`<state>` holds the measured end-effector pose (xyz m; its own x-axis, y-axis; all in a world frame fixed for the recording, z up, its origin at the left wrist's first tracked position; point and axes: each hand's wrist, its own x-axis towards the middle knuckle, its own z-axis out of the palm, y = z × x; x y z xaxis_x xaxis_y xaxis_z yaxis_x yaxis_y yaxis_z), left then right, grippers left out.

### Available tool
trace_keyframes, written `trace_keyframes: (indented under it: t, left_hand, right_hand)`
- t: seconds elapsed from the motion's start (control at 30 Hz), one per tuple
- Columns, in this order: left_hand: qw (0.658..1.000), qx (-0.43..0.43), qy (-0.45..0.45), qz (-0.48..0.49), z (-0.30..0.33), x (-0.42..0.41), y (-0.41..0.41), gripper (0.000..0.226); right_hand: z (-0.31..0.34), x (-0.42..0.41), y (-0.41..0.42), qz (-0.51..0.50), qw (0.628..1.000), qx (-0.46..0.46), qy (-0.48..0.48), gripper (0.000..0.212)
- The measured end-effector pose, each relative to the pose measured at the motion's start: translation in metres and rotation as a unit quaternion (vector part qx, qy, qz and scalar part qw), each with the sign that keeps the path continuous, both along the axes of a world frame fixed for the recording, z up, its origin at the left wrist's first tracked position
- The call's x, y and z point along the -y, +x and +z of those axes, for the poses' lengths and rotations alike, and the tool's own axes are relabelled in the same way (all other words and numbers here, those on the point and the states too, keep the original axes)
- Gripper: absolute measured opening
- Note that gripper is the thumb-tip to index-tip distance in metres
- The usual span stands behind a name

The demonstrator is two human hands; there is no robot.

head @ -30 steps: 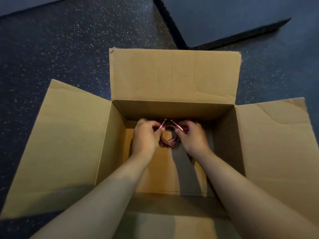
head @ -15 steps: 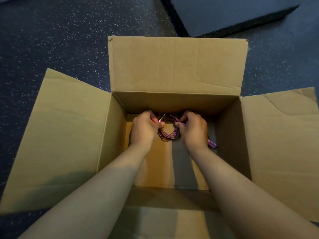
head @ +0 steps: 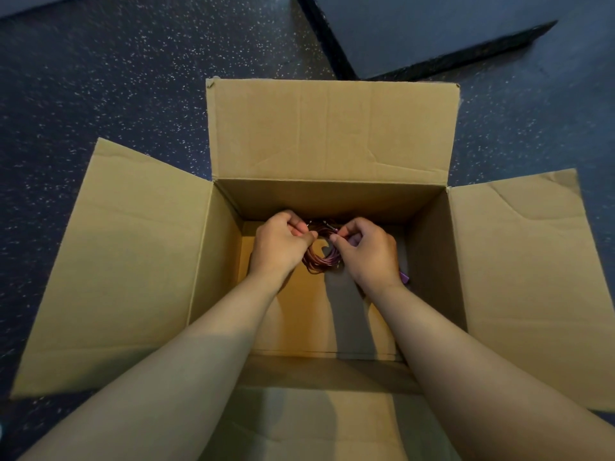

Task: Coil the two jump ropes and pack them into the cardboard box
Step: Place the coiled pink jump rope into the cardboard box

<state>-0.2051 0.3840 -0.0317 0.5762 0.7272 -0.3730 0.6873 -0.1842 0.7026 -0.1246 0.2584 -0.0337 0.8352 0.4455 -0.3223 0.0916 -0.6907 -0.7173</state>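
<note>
**Two hands hold a coiled jump rope deep inside an open cardboard box**

A dark speckled floor fills the frame, with a flat dark mat lying at the top right corner. On the floor sits a large brown cardboard box, seen from above, with all four flaps folded outward: one toward the far side, one to each side, and one at the near edge under the person's forearms.

Both bare arms reach down into the box. The left hand and the right hand meet near the far wall of the box, just above its bottom. Between them is a pink-purple jump rope, wound into a small coil. The left hand's fingers are curled and pinch the coil's left side; the right hand's thumb and fingers are curled and pinch its upper right side. A purple handle end pokes out just behind the right wrist, near the box's right wall.
</note>
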Motion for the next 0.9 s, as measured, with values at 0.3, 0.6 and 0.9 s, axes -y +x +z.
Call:
trace_keyframes:
  t: [0.3,0.6,0.9]
  left_hand:
    - [0.998,-0.005,0.028,-0.053,0.015,0.004,-0.01,0.013]
    - [0.893,-0.064,0.18,-0.407,0.164,0.068,0.023,0.014]
    - [0.649,0.06,0.293,-0.7,0.386,0.287,0.034,0.018]
  right_hand:
    - [0.026,0.016,-0.004,0.043,0.998,0.036,-0.015,0.01]
    - [0.185,0.122,-0.015,0.035,0.995,0.084,-0.035,0.017]
    - [0.378,0.408,-0.114,-0.163,0.942,0.233,-0.178,0.007]
